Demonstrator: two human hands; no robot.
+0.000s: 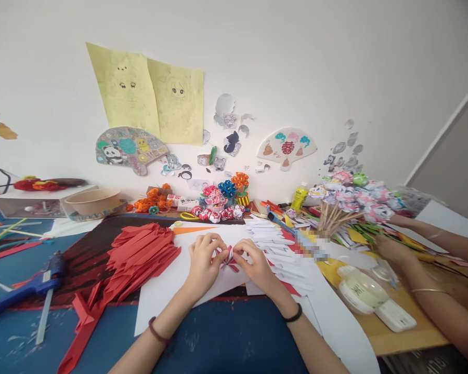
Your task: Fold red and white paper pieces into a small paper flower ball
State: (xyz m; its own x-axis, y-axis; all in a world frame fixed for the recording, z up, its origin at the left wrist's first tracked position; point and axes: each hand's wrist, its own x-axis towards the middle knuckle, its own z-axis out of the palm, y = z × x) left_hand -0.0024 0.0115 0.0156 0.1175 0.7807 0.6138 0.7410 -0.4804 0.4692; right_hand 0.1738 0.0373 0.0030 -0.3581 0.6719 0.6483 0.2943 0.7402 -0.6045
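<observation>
Left to right: a blue plastic glue gun [52,275] is laid on the smooth blue desk [234,340]. Behind it is set a pale, round-walled bowl [93,202]. A dark mat [89,246], streaked with red, is spread over part of the desk. On it are heaped folded red paper strips [144,254], narrow, flat and sharply creased; longer red pieces are extended toward the near edge. A smooth white sheet [152,309] is laid beside the heap.

Above this sheet, between both hands, a small red-and-white paper piece [230,254] is held, rounded and striped at the top, with narrow ends spread out below. Its left side is pinched by the left hand [206,259], whose grip is closed between thumb and fingers; its right side is pinched likewise by the right hand [256,262].

To the right, slim folded white paper strips [292,265] are layered in overlapping rows. Farther right, crumpled paper flowers [351,195] are carried on thin sticks. Nearer, a clear, rounded bottle [362,291] is laid beside a co-worker's forearm [432,291], encircled by a slender band.
</observation>
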